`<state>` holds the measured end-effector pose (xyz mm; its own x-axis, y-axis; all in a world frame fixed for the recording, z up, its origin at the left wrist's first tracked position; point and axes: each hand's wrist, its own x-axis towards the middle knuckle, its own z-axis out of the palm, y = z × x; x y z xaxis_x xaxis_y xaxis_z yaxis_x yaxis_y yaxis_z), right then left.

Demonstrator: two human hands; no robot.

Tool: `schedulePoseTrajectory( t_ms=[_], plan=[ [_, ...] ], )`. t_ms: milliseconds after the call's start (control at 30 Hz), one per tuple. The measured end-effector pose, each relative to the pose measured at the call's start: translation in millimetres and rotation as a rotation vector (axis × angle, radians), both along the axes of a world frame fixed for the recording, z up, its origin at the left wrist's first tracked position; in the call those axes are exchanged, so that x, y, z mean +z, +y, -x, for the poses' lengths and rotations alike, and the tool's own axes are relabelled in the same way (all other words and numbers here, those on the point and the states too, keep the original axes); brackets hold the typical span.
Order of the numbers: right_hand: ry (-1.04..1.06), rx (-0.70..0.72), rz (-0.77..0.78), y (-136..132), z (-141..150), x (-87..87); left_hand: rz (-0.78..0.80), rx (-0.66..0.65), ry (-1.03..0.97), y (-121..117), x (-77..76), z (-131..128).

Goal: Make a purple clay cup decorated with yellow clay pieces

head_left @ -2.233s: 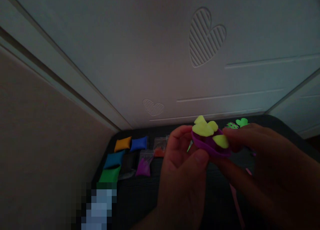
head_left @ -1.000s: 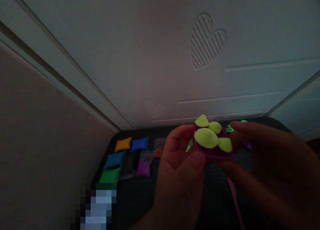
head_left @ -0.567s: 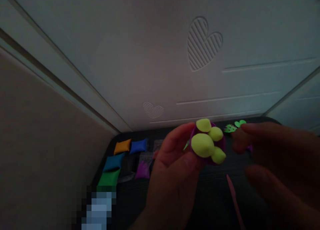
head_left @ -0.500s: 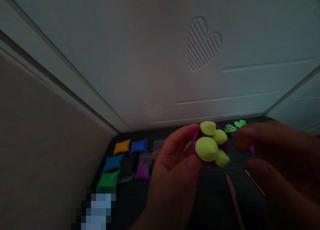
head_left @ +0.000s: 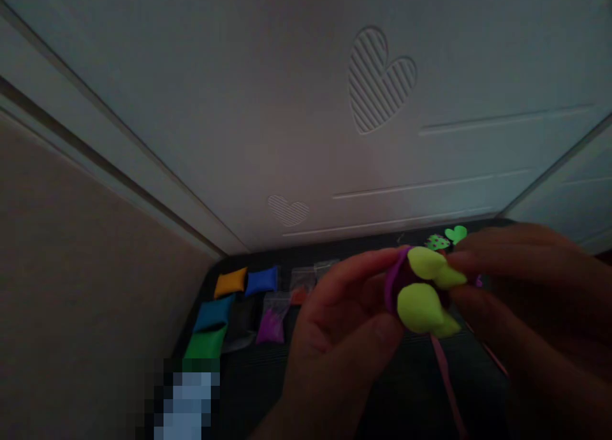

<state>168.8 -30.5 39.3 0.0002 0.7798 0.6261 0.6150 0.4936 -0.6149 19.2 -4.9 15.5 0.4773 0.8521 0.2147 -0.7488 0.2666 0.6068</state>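
Observation:
My left hand [head_left: 344,325] is closed around a small purple clay piece [head_left: 394,280], holding it by its left side above the table. Several yellow-green rounded clay lobes [head_left: 421,307] with pointed tips stick out of its face. From the right, my right hand [head_left: 516,300] pinches an upper yellow-green lobe [head_left: 449,277] between thumb and fingers. Its palm is in deep shadow. Below the hands, a pink modelling knife [head_left: 448,382] lies on the dark table.
At the table's left are orange [head_left: 231,282], blue [head_left: 262,281] and green packets [head_left: 205,343], beside a bag of purple clay [head_left: 272,325]. A green heart [head_left: 456,234] and a dotted green piece [head_left: 437,242] lie behind my right hand. A white panel [head_left: 306,108] rises behind the table.
My right hand has come left and closed on a yellow-green lobe. My left hand has moved slightly right, and the clay piece has turned so its lobes point more to the right.

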Motion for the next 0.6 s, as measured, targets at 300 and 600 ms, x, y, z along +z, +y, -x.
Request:
schedulePoseTrajectory(
  t_ms=[300, 600],
  plan=[
    [0.051, -0.039, 0.017, -1.3, 1.3, -2.0, 0.016, 0.024, 0.018, -0.9, -0.5, 0.3],
    [0.054, -0.025, 0.063, 0.8, 1.8, -0.8, 0.063, 0.042, 0.041, -2.5, 1.6, -2.1]
  ],
)
